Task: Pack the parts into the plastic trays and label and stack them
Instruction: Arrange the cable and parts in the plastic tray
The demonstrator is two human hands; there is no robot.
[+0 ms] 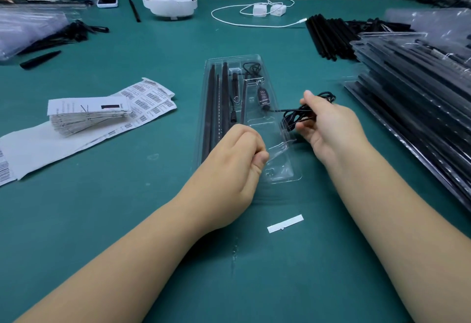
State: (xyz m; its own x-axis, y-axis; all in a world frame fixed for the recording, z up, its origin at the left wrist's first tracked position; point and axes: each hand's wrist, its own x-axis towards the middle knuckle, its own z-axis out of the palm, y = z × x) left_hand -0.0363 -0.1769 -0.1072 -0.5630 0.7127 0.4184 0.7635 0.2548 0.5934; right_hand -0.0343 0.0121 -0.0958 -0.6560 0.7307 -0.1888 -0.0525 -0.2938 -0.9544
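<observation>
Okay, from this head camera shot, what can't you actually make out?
- Near end of the clear plastic tray: covered by the left hand.
- Barcode label sheets: print too small.
- Coiled black cable: ends hidden in the right hand.
- Stack of packed trays: cut off by the right edge.

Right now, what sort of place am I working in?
Likely a packing bench in a small assembly workshop: a stack of filled plastic trays on the right, sheets of barcode labels on the left, and an open tray of black parts on the green table.
</observation>
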